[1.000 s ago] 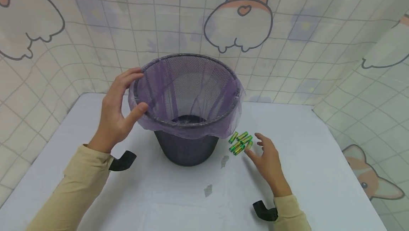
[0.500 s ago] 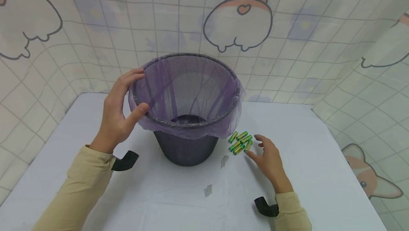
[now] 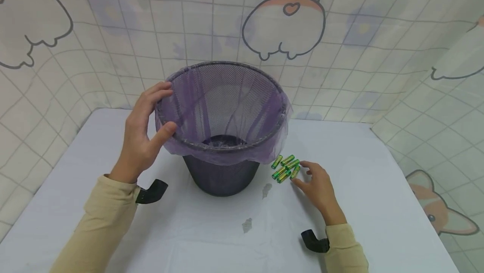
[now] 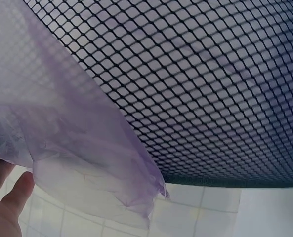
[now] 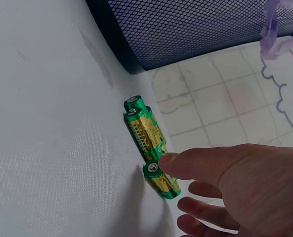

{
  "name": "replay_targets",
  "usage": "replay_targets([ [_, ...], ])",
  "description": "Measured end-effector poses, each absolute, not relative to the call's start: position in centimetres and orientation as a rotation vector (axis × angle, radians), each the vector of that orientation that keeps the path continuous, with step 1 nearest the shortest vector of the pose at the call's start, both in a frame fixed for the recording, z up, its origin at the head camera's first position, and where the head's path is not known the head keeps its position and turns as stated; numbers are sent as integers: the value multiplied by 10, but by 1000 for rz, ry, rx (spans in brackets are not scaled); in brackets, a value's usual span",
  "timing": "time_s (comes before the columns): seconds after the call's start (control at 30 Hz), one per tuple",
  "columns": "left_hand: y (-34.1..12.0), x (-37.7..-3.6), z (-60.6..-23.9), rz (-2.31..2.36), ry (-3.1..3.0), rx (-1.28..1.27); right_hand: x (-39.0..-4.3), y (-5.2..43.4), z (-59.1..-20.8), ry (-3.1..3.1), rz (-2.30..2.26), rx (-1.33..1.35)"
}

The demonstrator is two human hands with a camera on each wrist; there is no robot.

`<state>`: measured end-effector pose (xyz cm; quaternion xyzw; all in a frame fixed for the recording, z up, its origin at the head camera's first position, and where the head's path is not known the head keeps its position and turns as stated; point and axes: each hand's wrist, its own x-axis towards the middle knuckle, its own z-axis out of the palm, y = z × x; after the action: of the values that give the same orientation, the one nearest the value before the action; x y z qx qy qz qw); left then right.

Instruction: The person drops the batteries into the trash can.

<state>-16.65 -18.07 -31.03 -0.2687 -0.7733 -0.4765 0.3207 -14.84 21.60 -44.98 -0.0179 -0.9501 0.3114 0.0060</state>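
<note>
A dark mesh wastebasket stands upright on the white table, lined with a thin purple bag folded over its rim. My left hand holds the left side of the rim, thumb in front and fingers farther back; the left wrist view shows its fingertips beside the bag. Right of the basket lie several green-and-gold batteries in a loose cluster. My right hand is at their right side, thumb and index finger spread around the nearest battery. In the right wrist view the thumb tip covers part of this cluster.
Behind and beside the white table hangs a tiled-pattern curtain with cartoon dog prints. Two grey marks show on the table's surface. A black wrist mount juts from each sleeve.
My right index fingertip has come down slightly, closer to the nearest battery. My left hand has shifted slightly right in view, still at the rim. The batteries keep their arrangement.
</note>
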Motion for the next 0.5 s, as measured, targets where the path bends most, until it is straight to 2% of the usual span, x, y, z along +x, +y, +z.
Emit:
replay_targets([
  [0.5, -178, -163, -311, -1418, -1971, -695, -151, 219, -455, -2968, 981, -71],
])
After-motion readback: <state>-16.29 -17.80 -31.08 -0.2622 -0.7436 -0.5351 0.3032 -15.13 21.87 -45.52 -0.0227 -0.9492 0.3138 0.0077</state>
